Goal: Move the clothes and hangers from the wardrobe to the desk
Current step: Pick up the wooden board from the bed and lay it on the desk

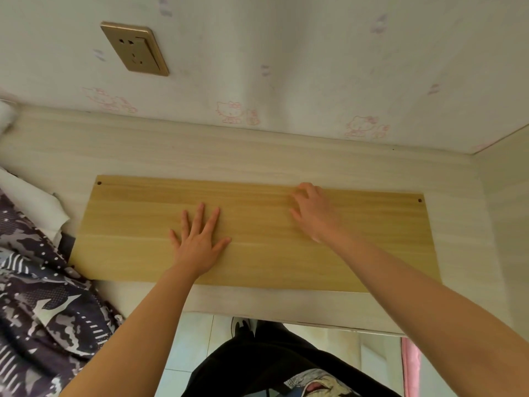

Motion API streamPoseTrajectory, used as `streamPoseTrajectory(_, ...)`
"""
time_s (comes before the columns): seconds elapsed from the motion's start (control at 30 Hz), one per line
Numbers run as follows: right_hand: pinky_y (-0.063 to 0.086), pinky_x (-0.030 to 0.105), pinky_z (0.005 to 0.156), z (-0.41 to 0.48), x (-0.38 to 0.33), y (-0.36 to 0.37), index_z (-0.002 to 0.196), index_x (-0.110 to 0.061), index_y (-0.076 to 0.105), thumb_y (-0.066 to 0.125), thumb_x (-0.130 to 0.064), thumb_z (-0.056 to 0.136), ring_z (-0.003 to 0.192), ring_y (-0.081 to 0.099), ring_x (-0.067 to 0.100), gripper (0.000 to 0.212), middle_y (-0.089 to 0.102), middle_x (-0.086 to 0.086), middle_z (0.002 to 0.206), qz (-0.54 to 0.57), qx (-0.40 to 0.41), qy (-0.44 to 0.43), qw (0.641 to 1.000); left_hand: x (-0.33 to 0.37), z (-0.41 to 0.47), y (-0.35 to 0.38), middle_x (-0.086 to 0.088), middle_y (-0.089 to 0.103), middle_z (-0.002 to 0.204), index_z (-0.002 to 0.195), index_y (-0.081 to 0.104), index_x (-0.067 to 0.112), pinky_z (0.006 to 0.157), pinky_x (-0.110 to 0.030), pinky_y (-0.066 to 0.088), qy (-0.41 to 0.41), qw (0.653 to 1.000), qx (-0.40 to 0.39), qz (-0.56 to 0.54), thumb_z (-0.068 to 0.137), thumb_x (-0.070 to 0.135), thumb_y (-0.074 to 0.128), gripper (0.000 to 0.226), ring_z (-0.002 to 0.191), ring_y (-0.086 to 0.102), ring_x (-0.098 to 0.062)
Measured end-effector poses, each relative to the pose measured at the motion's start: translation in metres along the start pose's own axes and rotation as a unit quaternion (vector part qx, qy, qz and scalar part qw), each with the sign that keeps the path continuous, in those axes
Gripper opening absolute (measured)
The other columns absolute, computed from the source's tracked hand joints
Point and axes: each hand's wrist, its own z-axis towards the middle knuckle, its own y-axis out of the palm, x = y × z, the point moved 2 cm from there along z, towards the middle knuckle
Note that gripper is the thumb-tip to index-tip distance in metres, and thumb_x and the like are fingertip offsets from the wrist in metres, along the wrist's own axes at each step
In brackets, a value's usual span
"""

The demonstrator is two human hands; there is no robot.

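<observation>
A pale wood-grain desk (257,156) runs along the wall. On it lies a flat yellow-brown wooden board (137,224) with a small hole in each far corner. My left hand (197,239) rests flat on the board near its middle, fingers spread, holding nothing. My right hand (315,210) is over the board further right, fingers curled loosely and slightly blurred, with nothing in it. No clothes, hangers or wardrobe are in sight.
A dark patterned cloth (43,296) with white fabric beneath covers the left side. A gold wall socket (134,48) sits on the cartoon-print wallpaper. A pale side panel (506,210) closes the desk at the right. Tiled floor (194,339) shows below.
</observation>
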Motion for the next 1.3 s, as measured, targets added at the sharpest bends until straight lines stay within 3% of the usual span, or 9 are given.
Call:
streamPoseTrajectory(0.2,0.022,0.058,0.11,-0.07,0.02,0.043,0.147,-0.029,0.031,0.033,-0.057,0.091,0.141,0.023,0.039,0.063,0.026,0.009,0.155,-0.076,-0.026,0.015,0.997,-0.011,-0.02,0.003,0.012,-0.015,0.159,0.147,-0.004,0.049,0.113,-0.063,-0.002,-0.007,0.997,0.071,0.002,0.09,0.067,0.03,0.069,0.145,-0.021,-0.026)
streamPoseTrajectory(0.3,0.01,0.066,0.108,-0.091,0.036,0.054,0.15,-0.041,0.008,0.032,-0.067,0.088,0.144,-0.001,0.042,0.071,0.001,0.004,0.16,-0.074,-0.038,0.086,0.993,-0.025,-0.038,0.01,0.012,-0.019,0.158,0.145,-0.006,0.053,0.11,-0.066,-0.002,-0.056,0.995,0.082,-0.017,0.085,0.074,0.027,0.071,0.145,-0.02,-0.029)
streamPoseTrajectory(0.43,0.006,0.072,0.105,-0.102,0.037,0.061,0.148,-0.045,-0.003,0.012,-0.074,0.084,0.143,-0.012,0.041,0.071,-0.014,0.003,0.159,-0.082,-0.03,0.112,0.99,-0.037,-0.04,0.015,0.009,-0.017,0.159,0.144,-0.005,0.056,0.108,-0.07,0.0,-0.082,0.995,0.059,-0.017,0.079,0.081,0.022,0.075,0.145,-0.018,-0.031)
streamPoseTrajectory(0.93,0.009,0.074,0.103,-0.093,0.015,0.069,0.149,-0.042,-0.002,0.009,-0.072,0.085,0.143,-0.008,0.045,0.072,-0.01,0.007,0.16,-0.084,-0.011,0.131,0.988,-0.058,-0.023,0.004,0.011,-0.016,0.159,0.142,-0.007,0.059,0.107,-0.07,-0.001,-0.059,0.996,0.065,-0.014,0.079,0.08,0.023,0.072,0.145,-0.018,-0.029)
streamPoseTrajectory(1.13,0.005,0.073,0.106,-0.101,0.002,0.074,0.149,-0.04,-0.008,0.012,-0.071,0.088,0.142,-0.015,0.044,0.071,-0.018,0.007,0.159,-0.082,-0.018,0.13,0.988,-0.07,-0.031,0.006,0.011,-0.014,0.159,0.143,-0.004,0.057,0.107,-0.07,-0.001,-0.055,0.995,0.076,-0.015,0.081,0.079,0.025,0.072,0.146,-0.017,-0.029)
streamPoseTrajectory(1.3,0.004,0.074,0.105,-0.107,0.0,0.078,0.148,-0.04,-0.01,0.002,-0.072,0.084,0.142,-0.016,0.043,0.072,-0.019,0.007,0.158,-0.085,-0.024,0.129,0.988,-0.076,-0.039,0.008,0.011,-0.014,0.16,0.145,-0.001,0.054,0.108,-0.069,-0.002,-0.044,0.996,0.073,-0.015,0.083,0.076,0.026,0.071,0.145,-0.019,-0.028)
